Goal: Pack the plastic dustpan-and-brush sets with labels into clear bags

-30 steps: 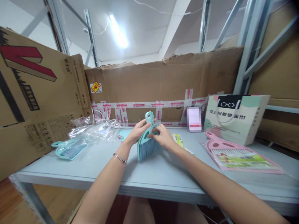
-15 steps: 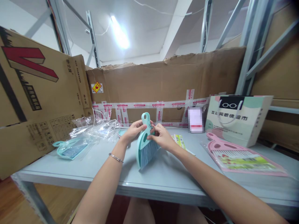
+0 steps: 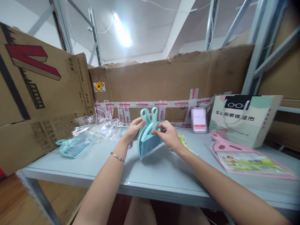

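Above the middle of the table, my left hand point(image 3: 135, 127) is closed on a mint-green dustpan point(image 3: 140, 140) near its looped handle. A matching hand brush point(image 3: 152, 144) with blue-grey bristles lies against the dustpan's face, its own looped handle pointing up beside the other. My right hand point(image 3: 167, 132) pinches the brush at its right side, below the handle. Both tools are tilted, bristles downward. Behind my right hand, a yellow-green printed card point(image 3: 183, 141) lies on the table.
To the left lie a bagged mint dustpan set point(image 3: 76, 147) and crumpled clear plastic point(image 3: 103, 126). On the right are a pink dustpan set point(image 3: 248, 156), a paper bag point(image 3: 243, 122) and a blurred upright card point(image 3: 199, 120). Cardboard point(image 3: 150, 81) walls the table's back.
The brush has come away slightly from the dustpan, and its handle now shows separately to the right. My right hand has shifted right with it.
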`<state>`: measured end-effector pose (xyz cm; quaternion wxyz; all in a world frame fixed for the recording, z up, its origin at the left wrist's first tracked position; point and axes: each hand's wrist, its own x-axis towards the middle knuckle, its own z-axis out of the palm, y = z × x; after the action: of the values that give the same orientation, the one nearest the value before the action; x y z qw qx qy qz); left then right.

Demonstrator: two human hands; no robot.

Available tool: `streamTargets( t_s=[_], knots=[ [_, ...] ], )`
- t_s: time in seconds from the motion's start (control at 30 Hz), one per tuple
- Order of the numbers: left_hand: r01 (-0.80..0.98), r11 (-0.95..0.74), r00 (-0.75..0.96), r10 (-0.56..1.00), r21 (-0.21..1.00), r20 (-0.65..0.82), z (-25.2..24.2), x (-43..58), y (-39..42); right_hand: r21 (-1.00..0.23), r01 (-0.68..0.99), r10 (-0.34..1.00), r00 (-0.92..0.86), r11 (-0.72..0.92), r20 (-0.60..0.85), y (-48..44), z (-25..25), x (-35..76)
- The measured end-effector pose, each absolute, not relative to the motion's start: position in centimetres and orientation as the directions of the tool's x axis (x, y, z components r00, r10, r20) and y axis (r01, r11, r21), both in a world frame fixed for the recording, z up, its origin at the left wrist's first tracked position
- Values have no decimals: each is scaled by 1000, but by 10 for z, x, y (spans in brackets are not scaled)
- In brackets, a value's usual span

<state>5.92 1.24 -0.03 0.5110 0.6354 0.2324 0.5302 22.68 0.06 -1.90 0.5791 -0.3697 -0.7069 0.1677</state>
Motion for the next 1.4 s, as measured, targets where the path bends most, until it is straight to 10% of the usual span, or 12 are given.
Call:
streamTargets(
  t_s=[0.93,1.2,1.4],
  knots=[
    [80,-614,202,781,785,591,3,84,0,-625,427,712,-65,653,699,9,-30,225],
    [28,-564,223,808,825,545,3,83,-1,-634,333,644,97,698,759,8,-17,235],
    [178,-643,185,765,745,616,3,82,2,-800,-6,794,-115,600,597,11,-13,234]
  ],
)
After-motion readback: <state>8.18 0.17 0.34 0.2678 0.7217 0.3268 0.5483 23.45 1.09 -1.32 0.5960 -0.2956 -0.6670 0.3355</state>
